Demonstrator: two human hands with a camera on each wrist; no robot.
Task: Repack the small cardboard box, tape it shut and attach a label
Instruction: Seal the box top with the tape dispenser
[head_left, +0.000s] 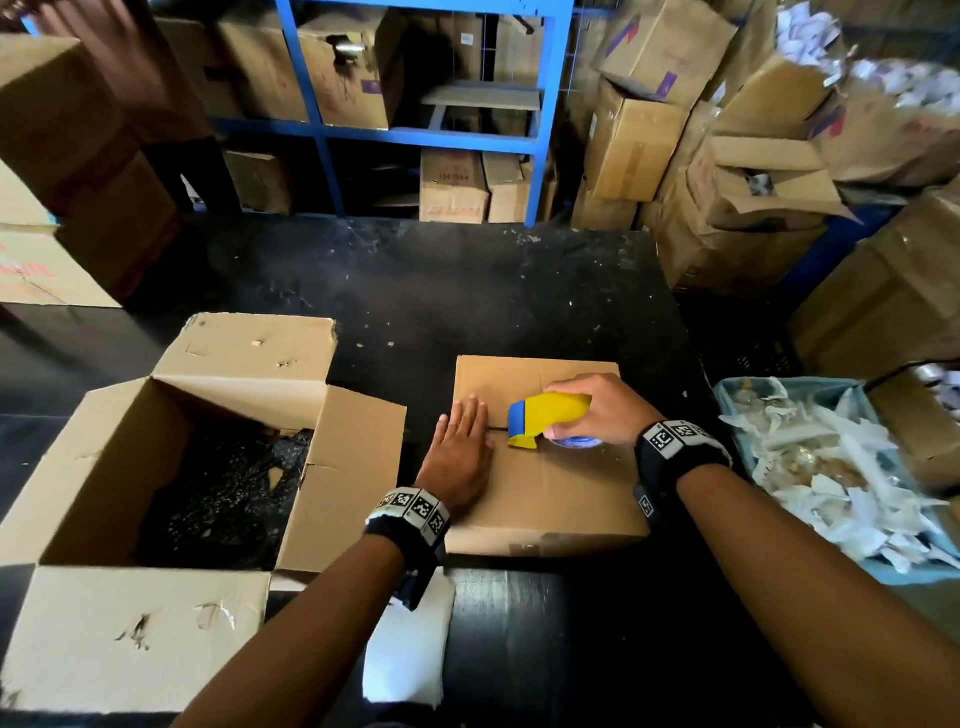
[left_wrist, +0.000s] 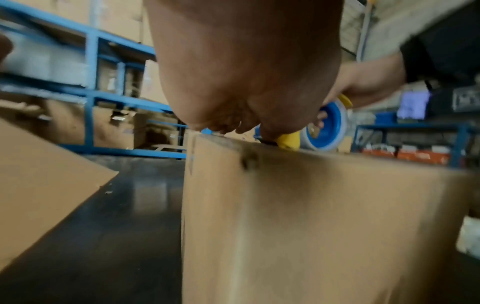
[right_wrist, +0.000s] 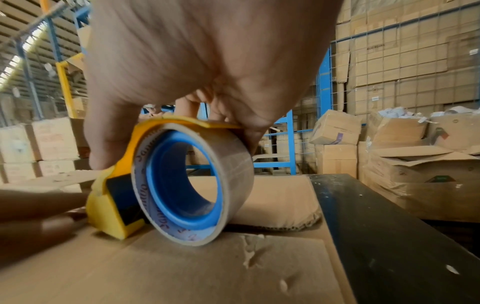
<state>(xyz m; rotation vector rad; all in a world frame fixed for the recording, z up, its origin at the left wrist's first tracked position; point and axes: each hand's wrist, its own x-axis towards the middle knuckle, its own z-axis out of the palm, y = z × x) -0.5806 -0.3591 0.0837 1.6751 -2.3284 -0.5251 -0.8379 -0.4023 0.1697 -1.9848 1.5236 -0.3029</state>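
Note:
The small cardboard box (head_left: 561, 488) lies on the black table (head_left: 467, 291) with its top flaps folded down. My left hand (head_left: 460, 447) presses flat on the box's left end, fingers straight, beside the centre seam. My right hand (head_left: 597, 410) grips a yellow tape dispenser (head_left: 545, 415) whose front end rests on the seam just right of the left fingertips. In the right wrist view the dispenser (right_wrist: 114, 203) carries a clear tape roll (right_wrist: 197, 185) with a blue core, and the roll touches the box top (right_wrist: 182, 267). The left wrist view shows the box's side wall (left_wrist: 311, 226).
A large open cardboard box (head_left: 171, 467) with black plastic inside stands to the left. A blue bin (head_left: 831, 467) full of white paper scraps sits at the right. A white sheet (head_left: 410, 654) lies at the table's near edge. Blue shelving (head_left: 426, 135) and stacked cartons stand behind.

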